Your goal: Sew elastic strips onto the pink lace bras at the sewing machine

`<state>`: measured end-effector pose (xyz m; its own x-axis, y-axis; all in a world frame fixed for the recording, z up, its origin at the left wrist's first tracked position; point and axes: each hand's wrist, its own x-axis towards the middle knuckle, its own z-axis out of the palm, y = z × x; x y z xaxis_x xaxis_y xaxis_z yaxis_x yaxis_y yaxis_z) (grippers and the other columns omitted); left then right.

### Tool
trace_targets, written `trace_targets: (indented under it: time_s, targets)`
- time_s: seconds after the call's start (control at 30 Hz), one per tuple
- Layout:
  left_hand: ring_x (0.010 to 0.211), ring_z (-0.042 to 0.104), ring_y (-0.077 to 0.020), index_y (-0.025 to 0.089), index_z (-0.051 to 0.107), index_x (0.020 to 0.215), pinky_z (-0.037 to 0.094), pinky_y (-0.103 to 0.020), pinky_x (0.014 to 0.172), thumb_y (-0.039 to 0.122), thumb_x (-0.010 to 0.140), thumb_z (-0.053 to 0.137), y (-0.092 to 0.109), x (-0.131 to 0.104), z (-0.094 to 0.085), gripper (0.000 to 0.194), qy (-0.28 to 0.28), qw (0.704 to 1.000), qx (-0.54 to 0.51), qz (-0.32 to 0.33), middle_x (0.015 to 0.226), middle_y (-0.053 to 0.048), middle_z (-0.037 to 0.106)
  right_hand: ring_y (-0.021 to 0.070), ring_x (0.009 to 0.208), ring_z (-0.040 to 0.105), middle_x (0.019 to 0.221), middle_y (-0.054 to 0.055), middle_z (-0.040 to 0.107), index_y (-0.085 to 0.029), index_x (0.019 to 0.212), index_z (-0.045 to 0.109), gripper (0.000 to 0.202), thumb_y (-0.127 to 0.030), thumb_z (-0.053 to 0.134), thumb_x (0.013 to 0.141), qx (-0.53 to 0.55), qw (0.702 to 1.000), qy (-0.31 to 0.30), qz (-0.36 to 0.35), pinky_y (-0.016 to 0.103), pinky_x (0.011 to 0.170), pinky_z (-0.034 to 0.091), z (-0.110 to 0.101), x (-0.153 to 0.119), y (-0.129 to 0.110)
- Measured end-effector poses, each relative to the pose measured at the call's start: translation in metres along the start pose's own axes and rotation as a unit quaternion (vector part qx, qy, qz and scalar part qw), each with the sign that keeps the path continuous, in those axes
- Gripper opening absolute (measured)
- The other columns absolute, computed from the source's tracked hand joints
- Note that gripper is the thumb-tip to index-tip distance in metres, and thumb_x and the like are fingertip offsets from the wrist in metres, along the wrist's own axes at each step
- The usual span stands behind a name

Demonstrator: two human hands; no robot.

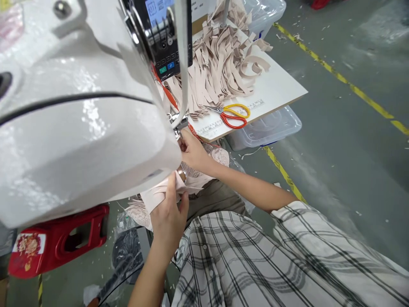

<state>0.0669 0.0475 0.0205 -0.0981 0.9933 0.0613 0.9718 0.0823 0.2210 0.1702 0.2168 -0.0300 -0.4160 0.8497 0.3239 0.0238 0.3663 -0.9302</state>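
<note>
The white sewing machine head [128, 140] fills the left of the view and hides part of the work at its needle end. Beneath its front edge, my left hand [168, 213] grips pale pink fabric [156, 194], index finger stretched over it and thumb to the side. My right hand [194, 151] is closed right beside the presser foot [179, 134]. Its fingertips are partly hidden, so what they pinch cannot be made out. Pale pink lace [220, 156] hangs below my right wrist, and more lace [140, 213] shows left of my left hand.
On the white table board [281, 85] lie a heap of pale pink fabric strips [220, 64] and scissors [234, 116] with yellow and red handles. A control panel [166, 47] stands behind. Clear plastic boxes [271, 128] sit below the board. A red stool [70, 238] is at lower left.
</note>
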Motion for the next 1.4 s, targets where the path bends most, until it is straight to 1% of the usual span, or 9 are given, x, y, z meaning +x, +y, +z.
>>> trace_targets:
  time_s: [0.43, 0.6, 0.77, 0.87, 1.0, 1.1, 1.17, 1.3, 1.4]
  targets:
    - [0.127, 0.059, -0.0378, 0.007, 0.007, 0.159, 0.057, -0.044, 0.091, 0.050, 0.094, 0.057, -0.003, -0.011, 0.013, 0.093, 0.056, 0.996, -0.051, -0.036, 0.144, -0.031, 0.050, 0.0158, 0.092, 0.060, 0.099, 0.004, 0.061, -0.019, 0.107, 0.054, 0.038, -0.051, 0.064, 0.089, 0.124, 0.984, 0.001, 0.126, 0.030, 0.085, 0.050, -0.018, -0.065, -0.018]
    - [0.134, 0.053, -0.0381, 0.006, 0.003, 0.159, 0.054, -0.045, 0.100, 0.041, 0.093, 0.061, 0.030, -0.043, 0.034, 0.095, 0.076, 0.993, -0.049, 0.076, 0.149, -0.032, 0.044, 0.0177, 0.090, 0.061, 0.097, 0.005, 0.066, -0.018, 0.102, 0.061, 0.034, -0.049, 0.066, 0.088, 0.072, 0.984, -0.068, 0.146, 0.031, 0.080, 0.051, -0.029, -0.105, -0.044]
    - [0.086, 0.075, -0.0233, 0.012, 0.032, 0.152, 0.060, -0.031, 0.071, 0.039, 0.097, 0.056, 0.022, -0.055, 0.020, 0.066, -0.094, 0.972, -0.198, 0.086, 0.098, -0.012, 0.077, 0.0133, 0.073, 0.060, 0.087, 0.002, 0.066, -0.018, 0.100, 0.064, 0.030, -0.047, 0.060, 0.092, 0.225, 0.945, -0.013, 0.239, 0.024, 0.063, 0.048, -0.041, -0.124, -0.054]
    - [0.078, 0.071, -0.0183, 0.018, 0.057, 0.130, 0.056, -0.030, 0.072, 0.029, 0.099, 0.049, 0.008, -0.042, -0.007, 0.033, -0.011, 0.969, -0.224, 0.106, 0.086, -0.005, 0.074, 0.0105, 0.062, 0.054, 0.076, -0.001, 0.062, -0.017, 0.092, 0.063, 0.035, -0.052, 0.062, 0.090, 0.276, 0.920, -0.076, 0.269, 0.022, 0.055, 0.041, -0.049, -0.122, -0.057]
    - [0.117, 0.062, -0.0295, 0.014, 0.057, 0.129, 0.049, -0.045, 0.098, 0.028, 0.098, 0.047, 0.010, -0.028, -0.023, 0.036, 0.024, 0.958, -0.153, 0.242, 0.118, -0.018, 0.069, 0.0109, 0.068, 0.054, 0.077, -0.001, 0.063, -0.016, 0.086, 0.065, 0.029, -0.042, 0.055, 0.095, 0.134, 0.927, -0.315, 0.155, 0.023, 0.064, 0.040, -0.051, -0.116, -0.066]
    - [0.079, 0.067, -0.0266, 0.016, 0.068, 0.088, 0.050, -0.039, 0.080, 0.035, 0.098, 0.046, 0.010, -0.019, -0.012, 0.031, -0.102, 0.979, -0.154, 0.087, 0.070, -0.010, 0.066, 0.0123, 0.068, 0.052, 0.075, 0.001, 0.063, -0.017, 0.084, 0.066, 0.021, -0.026, 0.052, 0.097, -0.165, 0.933, -0.320, -0.003, 0.026, 0.061, 0.031, -0.044, -0.118, -0.064]
    - [0.064, 0.061, -0.0227, 0.018, 0.062, 0.067, 0.047, -0.035, 0.070, 0.044, 0.095, 0.050, 0.002, -0.013, 0.001, 0.040, -0.202, 0.922, -0.323, -0.070, 0.054, -0.005, 0.056, 0.0132, 0.066, 0.050, 0.072, 0.002, 0.061, -0.017, 0.082, 0.066, 0.023, -0.020, 0.049, 0.097, -0.318, 0.910, -0.248, -0.100, 0.028, 0.059, 0.026, -0.037, -0.119, -0.054]
    - [0.058, 0.058, -0.0184, 0.018, 0.063, 0.073, 0.048, -0.033, 0.064, 0.061, 0.084, 0.061, -0.018, -0.010, 0.024, 0.045, -0.311, 0.674, -0.641, -0.197, 0.056, -0.001, 0.052, 0.0143, 0.062, 0.048, 0.063, 0.001, 0.058, -0.019, 0.083, 0.069, 0.025, -0.019, 0.049, 0.098, -0.379, 0.881, -0.186, -0.215, 0.031, 0.059, 0.026, -0.025, -0.118, -0.027]
    - [0.048, 0.043, -0.0112, 0.018, 0.061, 0.074, 0.046, -0.029, 0.057, 0.063, 0.075, 0.070, -0.022, -0.016, 0.032, 0.046, -0.281, 0.645, -0.679, -0.211, 0.053, 0.006, 0.039, 0.0168, 0.076, 0.057, 0.082, 0.004, 0.067, -0.023, 0.099, 0.072, 0.020, -0.026, 0.052, 0.098, -0.332, 0.904, -0.160, -0.216, 0.031, 0.068, 0.039, -0.025, -0.119, -0.021]
